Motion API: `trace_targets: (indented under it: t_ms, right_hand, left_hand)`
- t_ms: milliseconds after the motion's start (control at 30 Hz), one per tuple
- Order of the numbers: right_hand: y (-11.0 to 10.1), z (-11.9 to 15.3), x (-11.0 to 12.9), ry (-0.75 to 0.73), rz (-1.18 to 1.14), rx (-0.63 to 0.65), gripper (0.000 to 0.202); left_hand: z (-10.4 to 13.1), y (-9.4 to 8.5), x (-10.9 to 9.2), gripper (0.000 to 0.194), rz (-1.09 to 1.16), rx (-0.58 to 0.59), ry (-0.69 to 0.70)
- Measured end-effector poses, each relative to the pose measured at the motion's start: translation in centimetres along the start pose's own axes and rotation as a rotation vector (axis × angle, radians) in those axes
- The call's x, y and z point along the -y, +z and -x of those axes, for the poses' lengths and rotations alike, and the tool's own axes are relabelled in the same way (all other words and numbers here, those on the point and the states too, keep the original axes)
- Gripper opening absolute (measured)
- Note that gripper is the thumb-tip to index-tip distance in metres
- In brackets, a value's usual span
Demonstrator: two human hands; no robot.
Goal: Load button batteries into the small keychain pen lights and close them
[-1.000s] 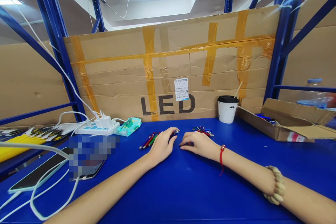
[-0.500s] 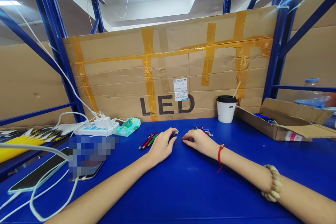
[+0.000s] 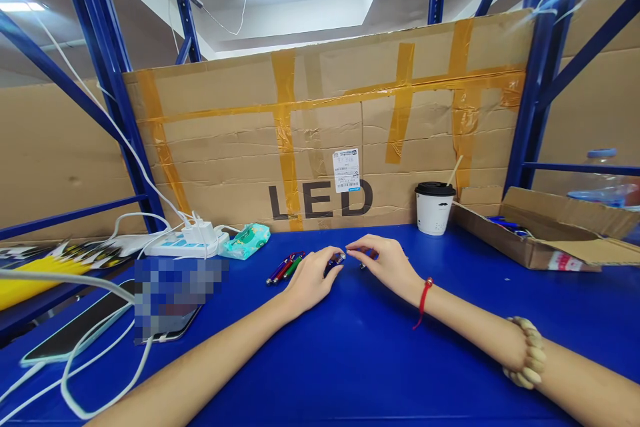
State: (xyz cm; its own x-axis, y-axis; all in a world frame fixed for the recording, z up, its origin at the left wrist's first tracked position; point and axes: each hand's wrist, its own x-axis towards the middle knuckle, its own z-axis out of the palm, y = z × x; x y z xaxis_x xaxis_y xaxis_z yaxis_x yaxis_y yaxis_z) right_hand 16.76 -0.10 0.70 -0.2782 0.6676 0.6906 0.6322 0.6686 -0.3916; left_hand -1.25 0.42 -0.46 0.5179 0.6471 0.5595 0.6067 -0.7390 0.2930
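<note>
At frame centre, my left hand (image 3: pixel 313 275) pinches a small blue pen-light (image 3: pixel 334 261); my right hand (image 3: pixel 387 261) pinches its mating piece (image 3: pixel 367 253), best aligned squarely.

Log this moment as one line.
left hand: holds small blue keychain torch | right hand: pinches small clip | surface: blue table

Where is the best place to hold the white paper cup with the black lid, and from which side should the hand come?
Grip the paper cup around its white wall below the lid, coming from the front. It stands upright; cardboard is close behind it and an open box sits on its right.
</note>
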Motion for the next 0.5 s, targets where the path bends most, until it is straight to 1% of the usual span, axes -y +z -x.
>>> trace_targets:
  t_ms: [67,233,433,500]
  right_hand:
    - [-0.05,0.09,0.34,-0.030,-0.040,-0.020,0.015]
    - [0.00,0.31,0.59,-0.078,-0.070,0.008,0.013]
    - [-0.04,0.27,0.53,-0.122,-0.105,0.041,0.013]
    - [0.00,0.24,0.51,-0.117,-0.109,0.050,0.012]
  left_hand:
    - [0.01,0.02,0.00,0.019,-0.008,-0.001,-0.006]
    - [0.06,0.05,0.01,0.018,-0.011,0.006,0.010]
    - [0.07,0.05,0.05,0.018,-0.011,0.012,-0.009]
    - [0.06,0.05,0.09,0.019,-0.008,0.013,-0.014]
